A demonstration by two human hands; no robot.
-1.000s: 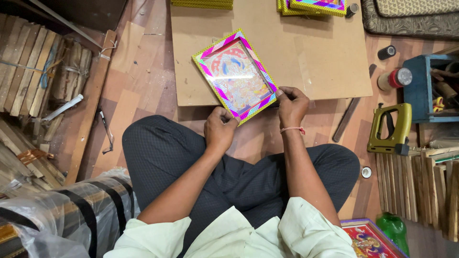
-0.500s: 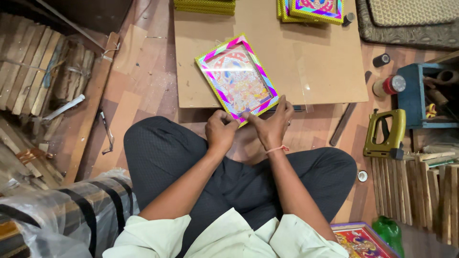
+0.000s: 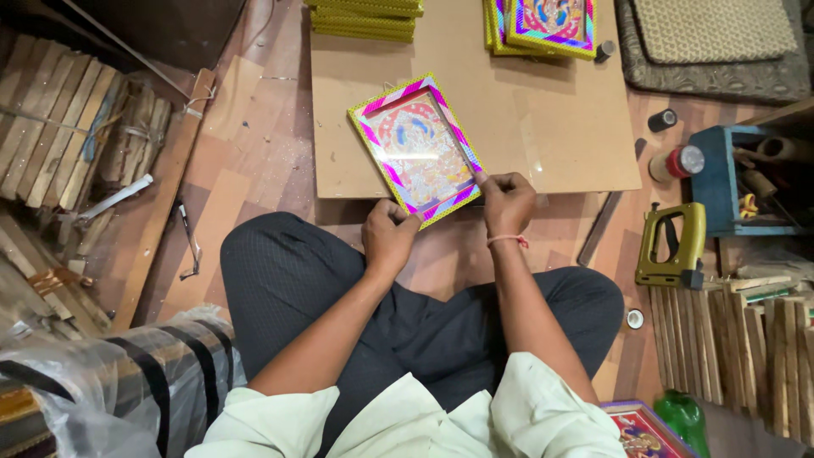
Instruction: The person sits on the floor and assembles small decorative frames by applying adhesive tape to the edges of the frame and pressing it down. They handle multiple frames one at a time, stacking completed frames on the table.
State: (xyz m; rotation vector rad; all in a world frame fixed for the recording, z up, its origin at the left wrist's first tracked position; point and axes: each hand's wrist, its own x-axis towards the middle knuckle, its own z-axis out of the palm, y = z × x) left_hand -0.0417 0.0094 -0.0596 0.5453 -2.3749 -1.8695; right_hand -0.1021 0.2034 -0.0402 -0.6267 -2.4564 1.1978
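I'm sitting cross-legged on the floor and I'm holding a framed picture [image 3: 420, 150] just ahead of my knees, its far end lying on the flat brown board [image 3: 543, 127] and its near corner lifted toward me. My left hand [image 3: 388, 239] is pinching the near corner, fingers curled shut on the shiny pink-and-yellow border, thumb on top. My right hand [image 3: 506, 201] is closing on the right-hand edge, fingertips pressing the border while the rest of the fingers are folded in. I'm judging this thing as light but stiff: a thin rigid frame with a glossy front that is catching the overhead light, so probably glazed and likely to crack or scratch if I let it drop flat. The foil trim looks slick, so I'm keeping my grip on the edges and corners rather than on the face, where smudges would show. Beyond my fingers, at the board's far edge, a stack of similar frames [image 3: 543, 25] is waiting. Well off to the right of my right hand a yellow-green staple gun [image 3: 670, 246] is lying on the floor, near a blue box [image 3: 721, 182]. To the left of my left hand, bundles of wooden strips [image 3: 76, 127] are piled up.
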